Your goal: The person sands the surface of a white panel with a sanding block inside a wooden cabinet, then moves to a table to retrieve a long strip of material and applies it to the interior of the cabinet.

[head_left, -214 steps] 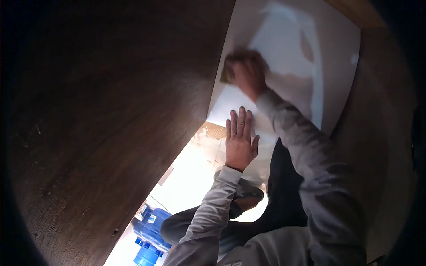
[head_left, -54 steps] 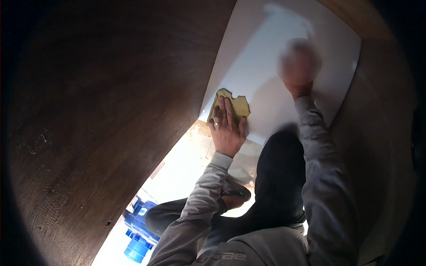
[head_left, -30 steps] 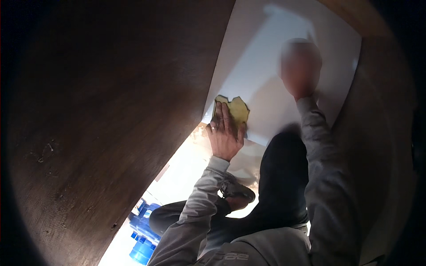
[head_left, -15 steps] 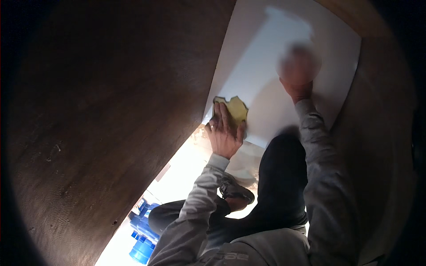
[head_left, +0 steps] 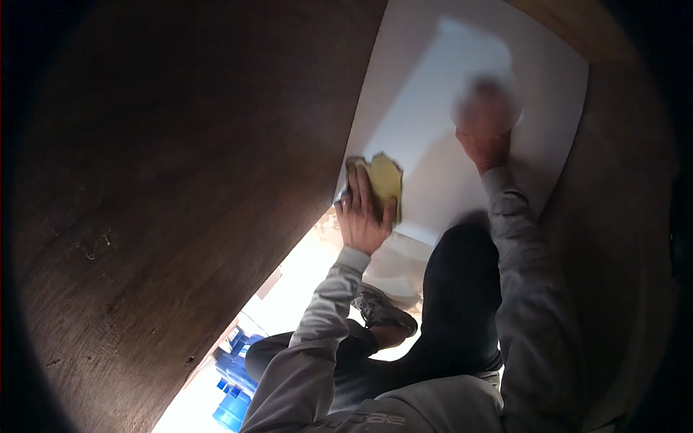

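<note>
My left hand [head_left: 364, 216] lies with fingers extended over a yellow, ragged-edged pad [head_left: 387, 178], pressing it against the lower left part of a white panel [head_left: 408, 94]. Higher up and to the right, my right hand [head_left: 484, 141] reaches onto that panel, its fingers hidden in a round blur, so whether anything is in them is unclear. Light and shadow fall across the white surface.
A large dark wooden panel [head_left: 180, 180] fills the left side, with brown boarding [head_left: 606, 159] on the right. My bent legs [head_left: 458, 289] and shod foot [head_left: 382, 314] are below. Blue plastic water jugs [head_left: 231, 404] stand beyond the dark panel's lower edge.
About seven seconds ago my right hand held the yellow pad; it is now under my left hand. Over the last second my left hand and pad have shifted slightly up and left.
</note>
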The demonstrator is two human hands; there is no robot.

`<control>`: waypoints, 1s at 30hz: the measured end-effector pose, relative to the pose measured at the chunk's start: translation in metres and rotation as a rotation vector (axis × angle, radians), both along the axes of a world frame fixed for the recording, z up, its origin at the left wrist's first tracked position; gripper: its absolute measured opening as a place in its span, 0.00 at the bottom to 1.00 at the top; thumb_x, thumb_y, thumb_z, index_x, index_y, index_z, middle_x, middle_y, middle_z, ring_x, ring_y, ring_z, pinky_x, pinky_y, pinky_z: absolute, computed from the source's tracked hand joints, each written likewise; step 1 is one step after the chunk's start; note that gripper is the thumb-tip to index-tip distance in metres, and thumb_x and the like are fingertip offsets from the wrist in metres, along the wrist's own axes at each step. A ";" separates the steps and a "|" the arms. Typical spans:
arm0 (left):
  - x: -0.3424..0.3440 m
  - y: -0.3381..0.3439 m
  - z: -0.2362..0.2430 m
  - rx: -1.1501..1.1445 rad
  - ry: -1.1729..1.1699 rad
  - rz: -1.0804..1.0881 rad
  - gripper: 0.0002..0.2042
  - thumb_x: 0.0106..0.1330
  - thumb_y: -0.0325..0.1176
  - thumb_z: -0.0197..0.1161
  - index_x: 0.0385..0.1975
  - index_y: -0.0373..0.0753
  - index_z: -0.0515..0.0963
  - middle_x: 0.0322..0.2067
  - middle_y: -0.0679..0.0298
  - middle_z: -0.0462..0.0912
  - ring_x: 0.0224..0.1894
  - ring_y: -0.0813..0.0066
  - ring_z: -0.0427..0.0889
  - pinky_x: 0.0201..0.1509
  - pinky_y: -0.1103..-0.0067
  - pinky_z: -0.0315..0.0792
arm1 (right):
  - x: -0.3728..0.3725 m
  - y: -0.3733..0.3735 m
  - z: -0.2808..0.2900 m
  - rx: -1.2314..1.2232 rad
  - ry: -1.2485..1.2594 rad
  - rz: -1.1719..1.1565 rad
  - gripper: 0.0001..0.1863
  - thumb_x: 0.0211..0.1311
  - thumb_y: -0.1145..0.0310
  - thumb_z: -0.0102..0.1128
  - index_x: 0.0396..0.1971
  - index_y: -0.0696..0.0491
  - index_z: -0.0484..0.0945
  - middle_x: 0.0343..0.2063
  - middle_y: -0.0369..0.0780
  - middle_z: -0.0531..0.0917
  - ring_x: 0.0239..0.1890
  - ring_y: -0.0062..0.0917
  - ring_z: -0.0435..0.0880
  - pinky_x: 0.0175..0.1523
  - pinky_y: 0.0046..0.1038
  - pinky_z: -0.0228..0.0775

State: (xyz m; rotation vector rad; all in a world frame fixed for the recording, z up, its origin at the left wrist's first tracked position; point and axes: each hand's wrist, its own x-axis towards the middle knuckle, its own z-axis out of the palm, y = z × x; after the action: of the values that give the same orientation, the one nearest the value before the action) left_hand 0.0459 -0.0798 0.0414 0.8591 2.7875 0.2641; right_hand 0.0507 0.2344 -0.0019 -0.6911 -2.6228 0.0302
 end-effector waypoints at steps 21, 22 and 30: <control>-0.051 0.058 -0.011 0.185 0.058 -0.061 0.48 0.69 0.55 0.64 0.78 0.26 0.52 0.75 0.29 0.59 0.57 0.32 0.83 0.51 0.55 0.84 | -0.001 -0.002 0.000 -0.023 -0.019 -0.003 0.23 0.68 0.56 0.61 0.59 0.48 0.78 0.63 0.39 0.76 0.68 0.34 0.72 0.66 0.44 0.59; -0.066 0.077 -0.009 0.202 0.100 -0.060 0.48 0.70 0.55 0.64 0.78 0.26 0.52 0.74 0.29 0.59 0.57 0.32 0.83 0.51 0.55 0.84 | -0.002 -0.001 0.001 -0.018 -0.004 0.002 0.23 0.68 0.56 0.61 0.60 0.48 0.78 0.63 0.39 0.76 0.68 0.34 0.72 0.66 0.44 0.59; -0.021 0.020 -0.007 0.130 -0.033 -0.031 0.49 0.69 0.57 0.63 0.79 0.27 0.51 0.76 0.32 0.58 0.57 0.33 0.83 0.53 0.55 0.83 | 0.004 0.005 0.000 -0.065 -0.008 0.005 0.23 0.68 0.57 0.61 0.60 0.49 0.78 0.63 0.41 0.76 0.68 0.35 0.71 0.67 0.45 0.59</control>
State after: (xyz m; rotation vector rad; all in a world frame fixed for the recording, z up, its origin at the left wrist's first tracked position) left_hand 0.0250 -0.0596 0.0345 0.9174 2.7483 0.4545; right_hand 0.0543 0.2398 -0.0014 -0.7080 -2.6416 0.1149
